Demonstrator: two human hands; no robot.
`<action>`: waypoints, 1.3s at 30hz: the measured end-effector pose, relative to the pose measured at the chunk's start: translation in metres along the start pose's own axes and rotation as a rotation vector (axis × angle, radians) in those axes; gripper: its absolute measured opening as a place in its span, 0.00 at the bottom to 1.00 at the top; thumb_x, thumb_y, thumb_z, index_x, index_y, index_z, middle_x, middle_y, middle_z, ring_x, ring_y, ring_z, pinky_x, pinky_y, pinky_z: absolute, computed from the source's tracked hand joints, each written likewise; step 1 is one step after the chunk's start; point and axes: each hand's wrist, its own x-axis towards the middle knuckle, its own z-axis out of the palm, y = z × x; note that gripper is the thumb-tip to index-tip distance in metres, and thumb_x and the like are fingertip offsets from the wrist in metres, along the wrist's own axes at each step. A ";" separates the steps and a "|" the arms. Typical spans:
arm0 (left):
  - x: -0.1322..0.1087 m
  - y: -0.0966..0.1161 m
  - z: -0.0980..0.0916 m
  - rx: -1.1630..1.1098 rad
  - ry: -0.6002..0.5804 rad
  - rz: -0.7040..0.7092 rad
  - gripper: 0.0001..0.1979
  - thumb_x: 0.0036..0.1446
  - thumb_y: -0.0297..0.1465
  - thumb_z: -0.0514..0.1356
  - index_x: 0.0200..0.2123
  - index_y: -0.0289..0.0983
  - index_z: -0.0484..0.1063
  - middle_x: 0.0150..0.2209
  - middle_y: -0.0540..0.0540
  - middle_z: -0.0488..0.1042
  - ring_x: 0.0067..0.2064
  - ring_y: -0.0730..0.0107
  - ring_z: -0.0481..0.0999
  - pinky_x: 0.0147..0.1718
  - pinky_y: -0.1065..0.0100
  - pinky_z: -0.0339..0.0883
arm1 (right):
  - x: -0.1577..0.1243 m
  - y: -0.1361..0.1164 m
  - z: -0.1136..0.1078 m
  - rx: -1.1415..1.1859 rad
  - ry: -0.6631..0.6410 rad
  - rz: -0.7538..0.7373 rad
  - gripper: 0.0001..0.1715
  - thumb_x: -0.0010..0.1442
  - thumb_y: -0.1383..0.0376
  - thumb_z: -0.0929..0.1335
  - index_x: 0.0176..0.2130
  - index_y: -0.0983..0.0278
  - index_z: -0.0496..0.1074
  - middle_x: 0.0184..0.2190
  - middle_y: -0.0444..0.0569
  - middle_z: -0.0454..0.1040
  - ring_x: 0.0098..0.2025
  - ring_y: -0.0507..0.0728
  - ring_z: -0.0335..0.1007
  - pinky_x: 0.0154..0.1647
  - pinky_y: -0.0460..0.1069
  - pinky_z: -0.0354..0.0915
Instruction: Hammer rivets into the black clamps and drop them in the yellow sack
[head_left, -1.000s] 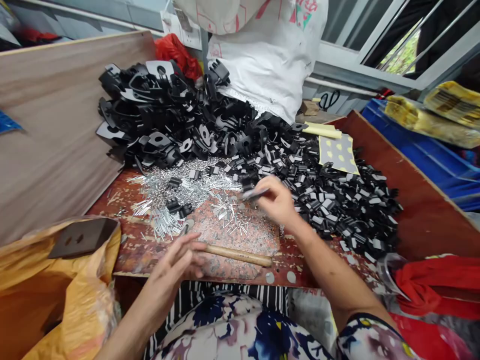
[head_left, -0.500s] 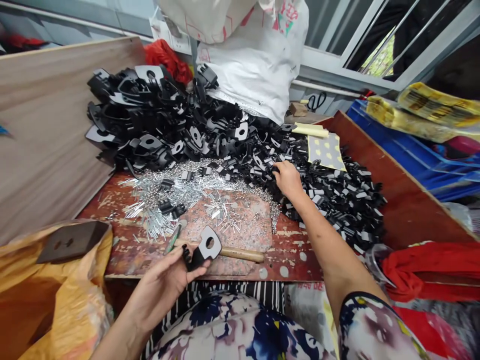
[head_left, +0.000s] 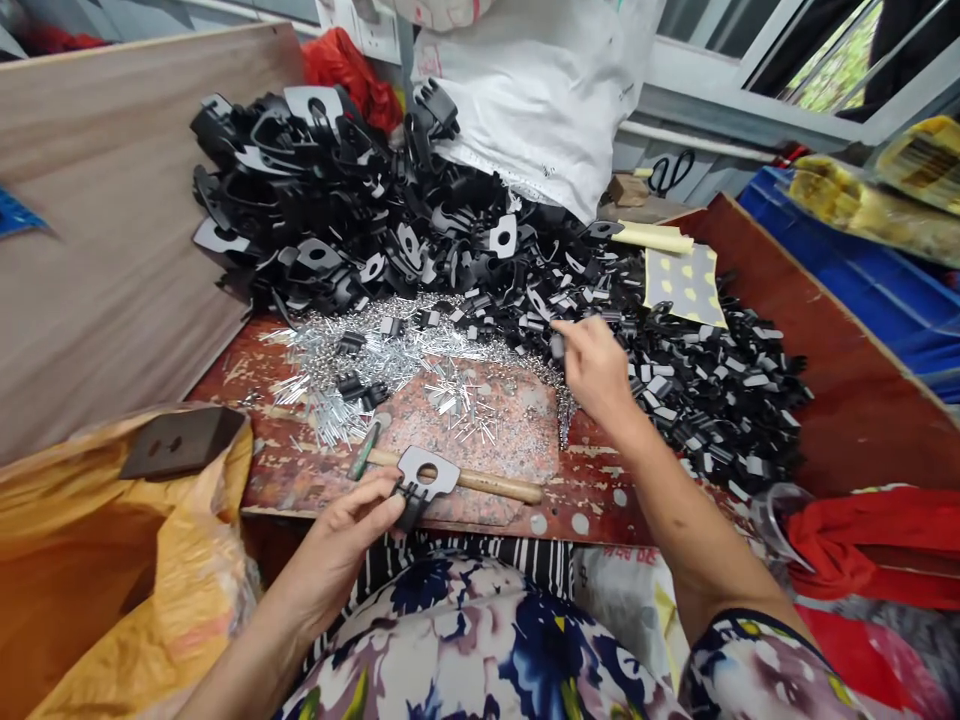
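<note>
My left hand [head_left: 352,525] is closed on a black plastic part [head_left: 442,478] with a flat grey face, a round hole and a toothed hinge edge, held low over the front of the bench. Behind that part lies a hammer [head_left: 501,486] with a green head and wooden handle. My right hand [head_left: 598,368] pinches a small black clip piece [head_left: 557,345] at the edge of a heap of similar small pieces [head_left: 697,400]. Silvery metal pins [head_left: 465,400] are scattered on a worn reddish slab [head_left: 517,430] between the hands.
Larger black parts [head_left: 322,200] are piled at the back left, against a wooden side board [head_left: 127,200]. A dotted sticker sheet [head_left: 682,285] lies on the right heap. White sack [head_left: 525,110] behind, yellow sack [head_left: 97,560] front left, blue crate [head_left: 847,280] right.
My right hand has drawn slightly back from the heap with a small clip piece at its fingertips. My left hand has turned the black part so its hinge teeth face me.
</note>
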 end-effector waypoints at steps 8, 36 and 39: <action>0.007 0.001 0.040 -0.044 -0.226 0.040 0.13 0.49 0.42 0.73 0.30 0.38 0.84 0.47 0.41 0.69 0.43 0.61 0.69 0.34 0.67 0.74 | -0.111 -0.136 0.005 0.430 -0.319 -0.164 0.21 0.68 0.69 0.64 0.55 0.53 0.75 0.38 0.46 0.79 0.41 0.58 0.73 0.45 0.58 0.71; 0.017 -0.001 0.027 0.049 -0.201 0.210 0.11 0.54 0.39 0.70 0.31 0.37 0.83 0.60 0.39 0.69 0.39 0.66 0.74 0.30 0.68 0.74 | -0.114 -0.137 0.004 0.794 -0.584 0.036 0.21 0.68 0.70 0.63 0.55 0.55 0.77 0.44 0.46 0.82 0.47 0.56 0.77 0.56 0.59 0.70; 0.019 -0.003 0.019 0.010 -0.119 0.182 0.10 0.53 0.38 0.71 0.34 0.38 0.82 0.39 0.46 0.76 0.29 0.74 0.71 0.28 0.71 0.68 | -0.099 -0.102 0.012 0.386 -0.423 -0.023 0.20 0.67 0.72 0.64 0.51 0.57 0.78 0.42 0.48 0.81 0.45 0.59 0.75 0.55 0.62 0.68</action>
